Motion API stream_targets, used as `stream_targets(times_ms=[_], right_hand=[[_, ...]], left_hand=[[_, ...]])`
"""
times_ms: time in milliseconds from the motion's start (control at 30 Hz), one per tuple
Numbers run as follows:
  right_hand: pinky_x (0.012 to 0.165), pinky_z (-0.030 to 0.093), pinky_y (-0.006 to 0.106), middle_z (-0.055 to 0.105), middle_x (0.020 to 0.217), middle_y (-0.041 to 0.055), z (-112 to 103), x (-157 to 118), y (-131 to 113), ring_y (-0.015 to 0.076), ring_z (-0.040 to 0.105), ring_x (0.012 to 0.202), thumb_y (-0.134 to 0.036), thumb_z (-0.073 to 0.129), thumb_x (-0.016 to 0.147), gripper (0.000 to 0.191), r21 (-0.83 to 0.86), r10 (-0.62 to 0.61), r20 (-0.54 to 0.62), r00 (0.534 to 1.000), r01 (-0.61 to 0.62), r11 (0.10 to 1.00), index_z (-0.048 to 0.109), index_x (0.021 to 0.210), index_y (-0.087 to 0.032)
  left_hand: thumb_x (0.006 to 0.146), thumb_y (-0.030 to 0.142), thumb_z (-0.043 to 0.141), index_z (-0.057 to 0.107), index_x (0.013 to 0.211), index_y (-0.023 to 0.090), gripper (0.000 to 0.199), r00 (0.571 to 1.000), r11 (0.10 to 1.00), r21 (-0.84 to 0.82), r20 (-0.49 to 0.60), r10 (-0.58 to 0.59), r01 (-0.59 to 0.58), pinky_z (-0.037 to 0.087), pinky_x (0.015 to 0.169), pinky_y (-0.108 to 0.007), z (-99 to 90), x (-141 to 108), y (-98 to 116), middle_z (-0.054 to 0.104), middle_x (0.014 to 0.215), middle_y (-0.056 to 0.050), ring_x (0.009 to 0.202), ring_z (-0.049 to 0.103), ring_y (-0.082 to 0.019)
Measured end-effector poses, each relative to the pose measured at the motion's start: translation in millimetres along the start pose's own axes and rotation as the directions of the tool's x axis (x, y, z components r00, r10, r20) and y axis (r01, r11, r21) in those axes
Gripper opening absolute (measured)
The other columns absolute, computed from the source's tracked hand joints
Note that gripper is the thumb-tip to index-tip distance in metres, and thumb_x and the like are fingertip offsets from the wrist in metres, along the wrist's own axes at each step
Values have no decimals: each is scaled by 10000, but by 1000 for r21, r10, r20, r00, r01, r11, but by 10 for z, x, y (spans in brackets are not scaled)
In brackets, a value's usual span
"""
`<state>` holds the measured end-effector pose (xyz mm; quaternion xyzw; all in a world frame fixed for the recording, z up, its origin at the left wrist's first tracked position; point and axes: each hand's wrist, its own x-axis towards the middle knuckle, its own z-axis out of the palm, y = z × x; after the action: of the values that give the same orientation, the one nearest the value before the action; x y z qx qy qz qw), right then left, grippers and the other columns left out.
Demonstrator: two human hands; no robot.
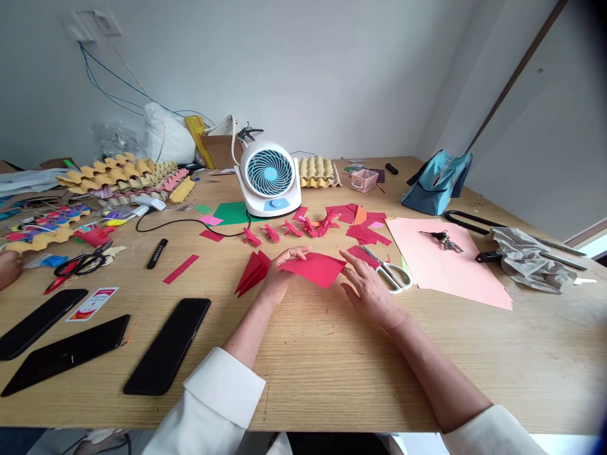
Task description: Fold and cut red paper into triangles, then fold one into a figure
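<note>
A sheet of red paper (315, 268) is held a little above the table, between my two hands. My left hand (282, 268) grips its left edge, fingers curled over the upper corner. At the right corner, the stretched fingertips of my right hand (367, 287) touch the sheet, and the thumb is apart. Folded red paper triangles (253, 273) lie just left of my left hand. White-handled scissors (392, 277) rest beside my right hand, their blades close to its fingers. Behind the sheet stands a row of several small folded red paper pieces (291, 229).
A white fan (272, 174) stands at the back, with red paper scraps (365, 234) to its right. Pink sheets (446, 272) bear keys (446, 240). Left lie dark phones (168, 347), a black marker (157, 253) and black scissors (85, 262). Another person's hand (8, 268) shows far left.
</note>
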<state>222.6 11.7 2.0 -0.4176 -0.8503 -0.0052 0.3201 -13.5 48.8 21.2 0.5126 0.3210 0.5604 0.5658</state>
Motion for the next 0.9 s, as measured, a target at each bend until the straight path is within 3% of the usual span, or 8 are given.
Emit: stream_targets(times_ms=[67, 133, 233, 300, 400, 600, 767, 900], right_hand=[[962, 475, 499, 401, 1479, 151, 7, -4, -11, 311, 486, 1271, -174, 518, 895, 223, 48, 73, -60, 996, -70, 996, 564, 1110, -210], [859, 526, 444, 546, 1304, 151, 20, -10, -14, 278, 604, 1100, -195, 537, 883, 210, 139, 185, -112, 976, -168, 976, 540, 1092, -218], [681, 544, 353, 666, 977, 68, 46, -20, -24, 193, 659, 746, -182, 549, 856, 407, 300, 316, -72, 946, -281, 912, 445, 1246, -232], [666, 539, 333, 680, 873, 24, 70, -24, -48, 169, 637, 665, -162, 557, 837, 545, 379, 324, -8, 946, -297, 876, 378, 1345, -242], [694, 548, 339, 691, 832, 13, 120, -22, -99, 163, 635, 656, -188, 552, 858, 543, 498, 328, 40, 944, -304, 812, 395, 1372, -259], [822, 554, 349, 669, 1073, 66, 230, -17, -65, 176, 668, 873, -236, 565, 884, 277, 715, 380, 28, 924, -285, 638, 593, 1159, -238], [870, 543, 355, 656, 1084, 64, 232, -15, 18, 185, 657, 938, -263, 610, 867, 228, 734, 417, -10, 909, -276, 621, 630, 1092, -230], [861, 538, 350, 669, 1026, 57, 171, -8, 40, 185, 655, 916, -285, 618, 868, 176, 711, 439, -25, 898, -293, 639, 648, 1030, -224]], left_hand=[[638, 296, 816, 661, 792, 167, 254, 998, 998, 30, -29, 51, -50, 413, 976, -396, 31, -1, 3, 652, 1199, -138, 1185, 554, -304], [642, 246, 807, 651, 782, 176, 221, 992, 991, 87, -63, 109, -103, 410, 980, -378, 52, -1, -5, 663, 1146, -121, 1145, 572, -272], [677, 178, 756, 656, 794, 199, 155, 974, 956, 223, -76, 211, -190, 404, 997, -367, 76, -18, -21, 652, 1087, -94, 1109, 575, -243], [730, 166, 703, 662, 820, 216, 110, 960, 907, 344, -49, 276, -243, 399, 1008, -374, 98, -47, -20, 634, 1074, -86, 1095, 570, -240], [776, 165, 657, 663, 847, 237, 101, 935, 813, 498, -12, 355, -302, 387, 1021, -394, 140, -102, -7, 616, 1076, -85, 1095, 557, -259], [755, 90, 630, 668, 905, 253, 224, 907, 656, 669, 67, 415, -350, 360, 1045, -411, 162, -155, -36, 555, 1159, -89, 1140, 521, -279], [758, 50, 586, 652, 920, 237, 255, 876, 495, 764, 189, 443, -415, 392, 1012, -396, 150, -154, -73, 554, 1153, -97, 1118, 534, -268], [734, 3, 526, 645, 904, 230, 307, 876, 334, 862, 220, 429, -381, 405, 977, -408, 152, -163, -67, 591, 1136, -69, 1072, 530, -258]])
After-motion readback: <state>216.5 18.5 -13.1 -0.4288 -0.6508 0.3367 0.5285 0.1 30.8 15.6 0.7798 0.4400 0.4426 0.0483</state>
